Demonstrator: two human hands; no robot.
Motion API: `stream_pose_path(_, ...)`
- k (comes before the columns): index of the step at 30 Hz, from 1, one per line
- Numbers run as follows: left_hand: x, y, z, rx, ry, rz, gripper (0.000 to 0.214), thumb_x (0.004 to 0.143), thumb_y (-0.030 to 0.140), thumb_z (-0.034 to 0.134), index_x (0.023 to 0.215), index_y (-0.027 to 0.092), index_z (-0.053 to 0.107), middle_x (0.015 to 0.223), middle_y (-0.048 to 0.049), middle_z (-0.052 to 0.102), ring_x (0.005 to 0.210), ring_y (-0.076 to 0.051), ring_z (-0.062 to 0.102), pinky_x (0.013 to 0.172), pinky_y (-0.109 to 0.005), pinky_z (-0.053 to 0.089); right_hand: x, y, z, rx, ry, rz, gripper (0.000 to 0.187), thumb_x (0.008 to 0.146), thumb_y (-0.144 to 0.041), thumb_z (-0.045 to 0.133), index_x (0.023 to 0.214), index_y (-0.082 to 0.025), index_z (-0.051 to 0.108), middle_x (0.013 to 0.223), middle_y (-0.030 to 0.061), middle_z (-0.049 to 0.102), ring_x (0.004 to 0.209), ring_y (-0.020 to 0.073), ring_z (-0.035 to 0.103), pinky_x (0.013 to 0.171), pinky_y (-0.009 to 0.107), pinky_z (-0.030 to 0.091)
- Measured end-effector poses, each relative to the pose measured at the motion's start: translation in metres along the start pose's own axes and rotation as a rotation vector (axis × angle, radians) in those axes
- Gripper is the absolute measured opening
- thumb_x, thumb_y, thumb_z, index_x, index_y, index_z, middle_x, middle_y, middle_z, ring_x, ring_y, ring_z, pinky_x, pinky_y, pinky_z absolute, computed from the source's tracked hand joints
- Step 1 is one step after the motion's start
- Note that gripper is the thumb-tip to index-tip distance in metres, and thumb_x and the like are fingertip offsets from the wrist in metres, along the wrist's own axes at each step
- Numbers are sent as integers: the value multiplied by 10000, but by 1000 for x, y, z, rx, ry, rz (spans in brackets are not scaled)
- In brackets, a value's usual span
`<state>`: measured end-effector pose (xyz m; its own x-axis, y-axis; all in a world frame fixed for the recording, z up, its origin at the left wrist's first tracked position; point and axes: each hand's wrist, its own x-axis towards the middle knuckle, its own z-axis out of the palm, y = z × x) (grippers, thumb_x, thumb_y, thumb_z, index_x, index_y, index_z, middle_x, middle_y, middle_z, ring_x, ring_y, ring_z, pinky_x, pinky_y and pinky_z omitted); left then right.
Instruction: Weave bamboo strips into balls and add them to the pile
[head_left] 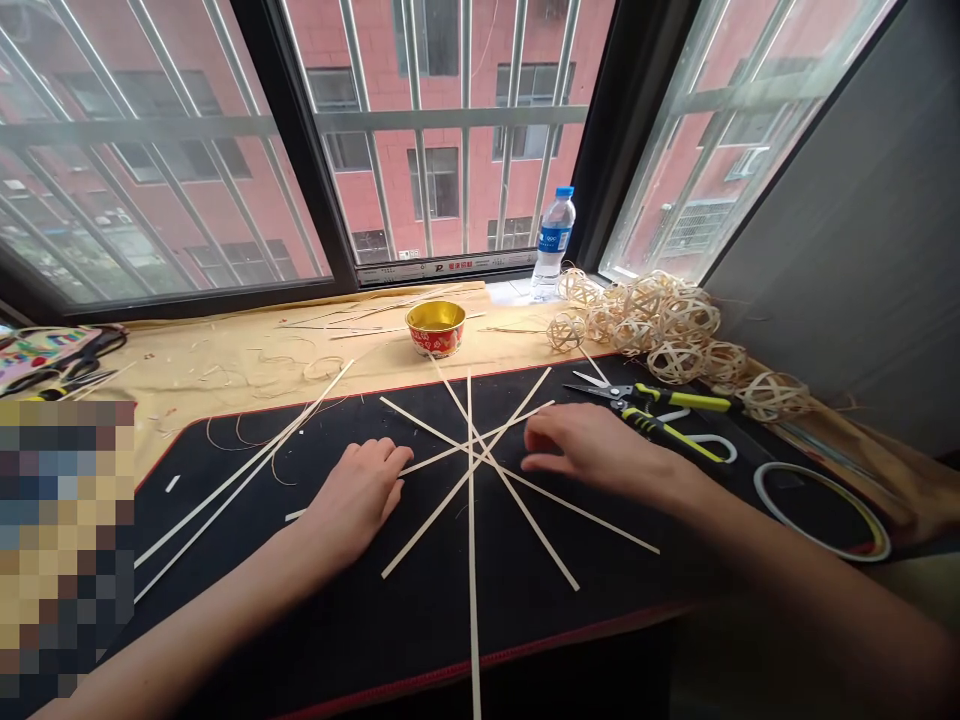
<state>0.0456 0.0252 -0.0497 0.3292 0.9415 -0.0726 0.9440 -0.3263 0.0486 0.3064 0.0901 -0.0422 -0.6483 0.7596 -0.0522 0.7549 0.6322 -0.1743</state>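
Several pale bamboo strips (pixel 529 525) cross one another in a star on the black mat (pixel 330 625). At the star's left, my left hand (pixel 367 495) rests with bent fingers pressed over one slanting strip (pixel 431 461), whose tail shows beyond the wrist side. My right hand (pixel 577 442) hovers by the upper right end of that same strip, thumb and fingers curved but apart, nothing visible between them. One long strip (pixel 472 590) runs from the crossing toward me, past the mat's front edge.
Two loose strips (pixel 240 470) lie at left. Behind the mat stand a red and gold tin (pixel 436 330) and a water bottle (pixel 553 245). Woven balls (pixel 660 315) are heaped at right, near yellow-handled cutters (pixel 675 400), scissors (pixel 712 445) and a tape-like ring (pixel 821 510). A barred window is behind.
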Motion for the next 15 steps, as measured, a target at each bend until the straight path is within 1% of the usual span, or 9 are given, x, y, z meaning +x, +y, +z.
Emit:
stream_pose_path(2, 2, -8, 5, -73, 26, 13, 238, 854, 92, 438, 993, 165, 617, 922, -79, 627, 818, -221, 596, 773, -382, 467, -12, 1, 0, 84, -124, 103, 168, 797, -356, 685, 767, -193, 652, 754, 25, 690, 669, 169, 626, 556, 243, 385)
stream_pose_path(4, 3, -16, 11, -138, 55, 27, 227, 849, 106, 431, 959, 183, 614, 897, -58, 620, 797, -194, 594, 752, -343, 466, -19, 1, 3, 165, -186, 162, 136, 784, -328, 694, 764, -200, 656, 723, 10, 695, 627, 152, 620, 524, 230, 354)
stream_pose_path(6, 5, -25, 15, -189, 63, 44, 215, 842, 119, 427, 927, 189, 611, 870, -45, 612, 778, -176, 591, 732, -311, 465, -21, -1, 7, 202, -195, 180, 94, 785, -290, 684, 768, -201, 658, 717, 3, 698, 619, 145, 618, 523, 226, 342)
stream_pose_path(9, 6, -34, 16, -241, 60, 89, 207, 842, 144, 418, 887, 188, 615, 847, -38, 611, 764, -163, 587, 721, -288, 464, -19, -8, 10, 191, -196, 178, 58, 795, -242, 647, 761, -198, 664, 717, 7, 699, 633, 149, 617, 539, 228, 335)
stream_pose_path(12, 5, -42, 12, -299, 62, 138, 218, 839, 162, 409, 861, 183, 625, 829, -39, 613, 759, -153, 591, 710, -266, 467, -15, -17, 9, 197, -214, 143, 80, 801, -212, 610, 749, -197, 669, 715, 10, 698, 629, 147, 614, 543, 228, 334)
stream_pose_path(15, 2, -52, 6, -350, 62, 135, 214, 827, 194, 420, 830, 175, 633, 793, -33, 613, 713, -137, 591, 672, -242, 470, -11, -28, 7, 203, -221, 101, 82, 795, -190, 599, 750, -201, 667, 727, 6, 698, 632, 144, 609, 543, 228, 333)
